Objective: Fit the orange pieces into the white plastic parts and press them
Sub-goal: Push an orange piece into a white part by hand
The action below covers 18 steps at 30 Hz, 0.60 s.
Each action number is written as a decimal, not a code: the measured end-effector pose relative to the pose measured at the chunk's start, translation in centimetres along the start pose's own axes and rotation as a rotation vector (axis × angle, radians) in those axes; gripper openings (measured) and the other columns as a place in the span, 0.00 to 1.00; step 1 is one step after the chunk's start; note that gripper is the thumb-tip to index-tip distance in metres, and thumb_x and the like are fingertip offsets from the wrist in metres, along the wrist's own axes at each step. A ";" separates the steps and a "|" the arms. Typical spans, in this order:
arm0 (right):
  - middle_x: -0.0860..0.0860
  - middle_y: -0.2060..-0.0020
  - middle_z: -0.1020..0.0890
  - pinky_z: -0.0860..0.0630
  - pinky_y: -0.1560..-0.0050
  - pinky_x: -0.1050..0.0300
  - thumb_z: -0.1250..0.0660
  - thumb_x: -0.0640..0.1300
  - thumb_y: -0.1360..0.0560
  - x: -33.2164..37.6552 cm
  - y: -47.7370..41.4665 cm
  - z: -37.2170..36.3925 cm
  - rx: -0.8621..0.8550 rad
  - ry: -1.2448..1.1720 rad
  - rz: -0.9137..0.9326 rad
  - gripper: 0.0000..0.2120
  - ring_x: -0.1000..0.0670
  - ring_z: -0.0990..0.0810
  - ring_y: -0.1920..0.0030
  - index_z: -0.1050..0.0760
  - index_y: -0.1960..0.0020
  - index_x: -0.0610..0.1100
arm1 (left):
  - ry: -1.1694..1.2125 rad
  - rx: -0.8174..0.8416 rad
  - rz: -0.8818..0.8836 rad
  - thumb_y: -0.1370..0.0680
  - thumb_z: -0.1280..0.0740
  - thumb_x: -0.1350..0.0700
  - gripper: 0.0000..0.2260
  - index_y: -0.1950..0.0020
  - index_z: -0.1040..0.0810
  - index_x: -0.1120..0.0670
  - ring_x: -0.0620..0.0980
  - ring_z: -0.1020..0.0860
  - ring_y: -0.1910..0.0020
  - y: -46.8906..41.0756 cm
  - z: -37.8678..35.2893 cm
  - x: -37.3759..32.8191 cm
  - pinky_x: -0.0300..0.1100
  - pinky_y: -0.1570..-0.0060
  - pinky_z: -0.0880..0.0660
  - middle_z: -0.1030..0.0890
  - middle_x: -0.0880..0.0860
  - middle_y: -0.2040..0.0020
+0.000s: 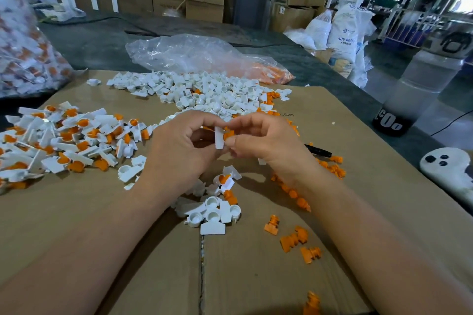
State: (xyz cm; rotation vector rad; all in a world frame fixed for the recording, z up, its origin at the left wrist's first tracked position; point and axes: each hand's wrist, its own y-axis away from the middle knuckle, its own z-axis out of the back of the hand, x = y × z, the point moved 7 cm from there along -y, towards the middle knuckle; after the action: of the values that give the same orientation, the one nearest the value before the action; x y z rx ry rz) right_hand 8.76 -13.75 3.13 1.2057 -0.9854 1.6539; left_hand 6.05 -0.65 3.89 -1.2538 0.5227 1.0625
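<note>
Over the cardboard sheet [102,225] my left hand [179,146] pinches a small white plastic part [219,138]. Beside it my right hand [261,138] pinches an orange piece [227,134] that touches the white part. A heap of empty white parts [204,92] lies further back. At the left lies a pile of white parts with orange pieces in them [64,140]. Loose orange pieces [294,238] are scattered at the lower right, and several white parts [215,212] lie below my hands.
A clear plastic bag [194,54] with orange pieces in its right end lies behind the heap. A full bag [23,41] stands at the far left. A black pen [318,151], a clear bottle [414,89] and a white controller [445,163] lie to the right.
</note>
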 end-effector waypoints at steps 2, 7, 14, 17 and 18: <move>0.46 0.63 0.16 0.19 0.58 0.58 0.31 0.31 0.31 -0.5 0.1 -0.5 0.079 -0.169 -0.086 0.08 0.48 0.17 0.62 0.22 0.54 0.42 | -0.022 0.000 -0.035 0.35 0.24 0.58 0.15 0.59 0.23 0.40 0.39 0.20 0.61 0.1 0.1 -0.5 0.32 0.61 0.23 0.19 0.42 0.59; 0.47 0.66 0.16 0.20 0.64 0.60 0.29 0.37 0.38 -0.4 0.0 -0.5 0.115 -0.255 -0.089 0.11 0.50 0.17 0.64 0.21 0.55 0.39 | -0.043 0.017 -0.074 0.37 0.29 0.46 0.09 0.59 0.24 0.38 0.42 0.22 0.62 0.2 0.1 -1.2 0.38 0.61 0.24 0.20 0.45 0.59; 0.52 0.66 0.17 0.20 0.61 0.61 0.26 0.41 0.46 -0.1 -0.1 0.3 0.040 -0.126 -0.005 0.15 0.54 0.18 0.63 0.20 0.60 0.46 | 0.223 0.114 0.089 0.32 0.30 0.69 0.16 0.57 0.20 0.47 0.41 0.20 0.66 -0.2 -0.2 0.5 0.31 0.64 0.25 0.18 0.46 0.65; 0.53 0.67 0.17 0.19 0.58 0.60 0.26 0.42 0.46 0.0 0.0 0.5 0.026 -0.083 0.028 0.14 0.54 0.18 0.63 0.21 0.60 0.46 | 0.304 0.168 0.154 0.33 0.28 0.62 0.08 0.59 0.19 0.51 0.45 0.20 0.69 -0.2 -0.7 0.8 0.33 0.65 0.23 0.18 0.50 0.67; 0.53 0.67 0.17 0.19 0.58 0.60 0.26 0.42 0.46 0.0 0.0 0.5 0.030 -0.078 0.030 0.14 0.54 0.18 0.63 0.21 0.60 0.46 | 0.298 0.173 0.162 0.35 0.28 0.58 0.06 0.59 0.20 0.52 0.45 0.20 0.70 -0.1 -0.8 0.8 0.33 0.67 0.23 0.18 0.50 0.68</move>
State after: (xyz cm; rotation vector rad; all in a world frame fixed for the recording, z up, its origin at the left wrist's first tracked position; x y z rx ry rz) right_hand 8.93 -14.21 3.21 1.2890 -1.0348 1.6610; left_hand 6.71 -1.12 3.06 -1.2371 0.9386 0.9453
